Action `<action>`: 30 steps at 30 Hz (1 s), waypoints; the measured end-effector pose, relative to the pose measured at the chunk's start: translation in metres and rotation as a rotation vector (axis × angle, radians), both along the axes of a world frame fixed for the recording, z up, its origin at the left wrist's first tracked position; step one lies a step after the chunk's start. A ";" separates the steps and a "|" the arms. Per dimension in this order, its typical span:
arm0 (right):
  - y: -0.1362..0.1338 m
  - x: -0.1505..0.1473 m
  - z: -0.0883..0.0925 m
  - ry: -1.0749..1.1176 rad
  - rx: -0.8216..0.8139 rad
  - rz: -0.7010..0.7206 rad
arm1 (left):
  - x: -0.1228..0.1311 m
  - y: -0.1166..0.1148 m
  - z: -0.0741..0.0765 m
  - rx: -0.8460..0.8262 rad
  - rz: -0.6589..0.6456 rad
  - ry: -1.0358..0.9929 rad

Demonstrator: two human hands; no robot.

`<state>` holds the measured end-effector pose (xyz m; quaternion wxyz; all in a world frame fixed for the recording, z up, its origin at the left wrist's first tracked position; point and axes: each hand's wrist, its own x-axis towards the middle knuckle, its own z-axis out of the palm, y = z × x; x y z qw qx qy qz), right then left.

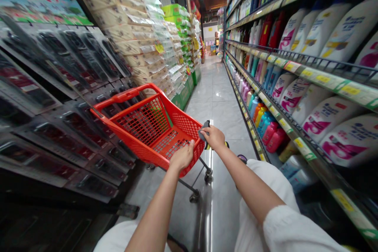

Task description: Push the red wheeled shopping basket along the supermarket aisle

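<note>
A red plastic shopping cart [138, 114] stands at an angle in the aisle, its basket bare inside and its handle at the far left. My left hand [183, 156] is closed over the rim at the cart's near end, with most of its fingers hidden. Just right of it, my right hand [215, 137] pinches a dark grey cloth [203, 130] against the cart's near right corner. Below that hand, something black and yellow [226, 144] shows partly; I cannot make out what it is.
Shelves [319, 73] of shampoo bottles [336, 118] line the right side. On the left hang packaged goods [73, 126] on a rack, with stacked tissue packs [130, 27] beyond. A grey tiled floor [212, 86] runs down the aisle between them.
</note>
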<state>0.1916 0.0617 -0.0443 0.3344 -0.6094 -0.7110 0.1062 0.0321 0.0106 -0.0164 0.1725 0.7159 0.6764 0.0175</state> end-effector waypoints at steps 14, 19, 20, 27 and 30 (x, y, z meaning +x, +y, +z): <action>0.005 0.010 -0.004 -0.104 0.003 0.072 | -0.001 -0.008 0.002 0.030 -0.008 0.007; 0.028 0.026 -0.015 0.026 -0.027 0.132 | -0.018 -0.009 0.019 0.213 -0.155 0.020; 0.030 0.029 -0.017 0.049 -0.034 0.143 | -0.027 -0.008 0.024 0.265 -0.151 0.085; 0.020 -0.002 -0.035 0.500 -0.050 -0.178 | -0.075 0.002 0.030 0.419 -0.229 0.308; -0.017 -0.044 -0.055 0.602 -0.019 -0.329 | -0.069 0.007 0.014 0.534 -0.217 0.281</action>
